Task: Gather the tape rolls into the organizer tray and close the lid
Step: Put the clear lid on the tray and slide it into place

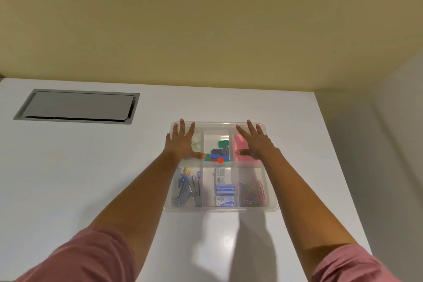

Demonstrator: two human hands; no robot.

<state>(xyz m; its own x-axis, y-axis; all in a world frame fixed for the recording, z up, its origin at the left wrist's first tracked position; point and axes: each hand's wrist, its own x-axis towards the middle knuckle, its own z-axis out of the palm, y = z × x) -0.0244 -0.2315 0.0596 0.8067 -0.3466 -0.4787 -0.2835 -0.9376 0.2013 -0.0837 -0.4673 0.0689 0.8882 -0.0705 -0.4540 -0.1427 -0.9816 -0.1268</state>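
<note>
A clear plastic organizer tray (272, 208) with six compartments sits on the white table, and its transparent lid (219, 124) lies flat over it. My left hand (182, 142) rests palm down on the lid over the back left compartment, fingers spread. Clear tape rolls (197, 140) show faintly under the lid there, partly hidden by that hand. My right hand (256, 142) lies flat on the lid over the back right compartment, above a pink pad (240, 144).
Other compartments hold coloured clips (220, 151), staplers (186, 190), staple boxes (224, 191) and paper clips (253, 191). A grey cable hatch (77, 106) is set into the table at back left. The table's right edge (338, 155) runs close beside the tray.
</note>
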